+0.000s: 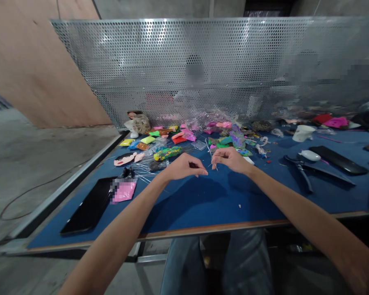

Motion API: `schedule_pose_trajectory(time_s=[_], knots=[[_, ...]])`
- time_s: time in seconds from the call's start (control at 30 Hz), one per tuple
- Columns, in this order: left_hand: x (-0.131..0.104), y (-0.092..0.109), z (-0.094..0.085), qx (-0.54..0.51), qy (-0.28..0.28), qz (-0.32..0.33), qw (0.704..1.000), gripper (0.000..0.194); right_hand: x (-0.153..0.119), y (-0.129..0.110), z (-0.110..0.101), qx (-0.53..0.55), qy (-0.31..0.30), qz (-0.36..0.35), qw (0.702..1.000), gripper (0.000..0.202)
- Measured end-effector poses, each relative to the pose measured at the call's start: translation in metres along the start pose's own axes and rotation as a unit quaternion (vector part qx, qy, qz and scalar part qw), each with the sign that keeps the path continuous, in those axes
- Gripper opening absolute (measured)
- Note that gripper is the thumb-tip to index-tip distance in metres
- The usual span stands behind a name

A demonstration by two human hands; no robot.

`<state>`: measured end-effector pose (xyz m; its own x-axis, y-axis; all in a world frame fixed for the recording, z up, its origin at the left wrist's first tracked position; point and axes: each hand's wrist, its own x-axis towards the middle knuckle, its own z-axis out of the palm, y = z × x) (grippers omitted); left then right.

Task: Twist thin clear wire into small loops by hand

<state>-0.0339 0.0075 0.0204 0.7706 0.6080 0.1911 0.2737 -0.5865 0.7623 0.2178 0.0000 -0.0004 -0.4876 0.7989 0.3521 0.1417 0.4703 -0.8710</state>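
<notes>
Thin silvery wire (209, 152) rises from the fingertips of my right hand (230, 159), which is closed on it in a pinch. Just to the left, my left hand (187, 166) has its thumb and fingers drawn together near the wire's lower end. Whether those fingertips hold part of the wire is too small to tell. Both hands are raised over the blue tabletop (197, 205), with their shadows below. Behind my left hand lie a yellow-green patterned clay piece (167, 153) and a spread of thin wires (141, 167).
A perforated metal screen (172, 53) stands along the back. Colourful clay packets (184, 136) and clay scraps heap before it. At left are a black tablet (87, 207) and pink packet (125, 191); at right, scissors (304, 170), a black case (338, 159) and a white cup (303, 133).
</notes>
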Motion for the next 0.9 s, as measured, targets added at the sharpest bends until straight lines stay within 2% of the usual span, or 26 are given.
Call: schedule_pose_trajectory(time_s=[0.1, 0.27, 0.4, 0.5, 0.63, 0.8, 0.9], knots=[[0.001, -0.005, -0.003, 0.014, 0.013, 0.004, 1.0, 0.031, 0.0, 0.001, -0.001, 0.013, -0.007, 0.0, 1.0, 0.036], [0.003, -0.006, -0.002, 0.034, -0.006, 0.032, 0.999, 0.032, -0.001, 0.002, 0.004, 0.057, -0.068, 0.015, 0.996, 0.034], [0.003, -0.009, 0.0, 0.042, -0.008, 0.036, 0.998, 0.032, -0.002, -0.001, 0.009, 0.05, -0.078, 0.031, 0.995, 0.033], [0.003, -0.016, -0.001, 0.053, 0.009, 0.023, 0.998, 0.032, -0.002, -0.007, 0.009, -0.04, -0.051, 0.025, 0.998, 0.03], [0.004, -0.022, -0.001, 0.053, 0.058, 0.003, 0.997, 0.033, -0.001, -0.015, 0.009, -0.135, 0.019, 0.01, 0.991, 0.027], [0.006, -0.016, 0.004, 0.0, 0.103, -0.024, 0.994, 0.035, 0.001, -0.01, 0.01, -0.2, 0.077, 0.02, 0.976, 0.027], [0.008, -0.013, 0.007, -0.058, 0.105, -0.044, 0.992, 0.048, 0.003, -0.004, 0.008, -0.218, 0.105, 0.017, 0.97, 0.024]])
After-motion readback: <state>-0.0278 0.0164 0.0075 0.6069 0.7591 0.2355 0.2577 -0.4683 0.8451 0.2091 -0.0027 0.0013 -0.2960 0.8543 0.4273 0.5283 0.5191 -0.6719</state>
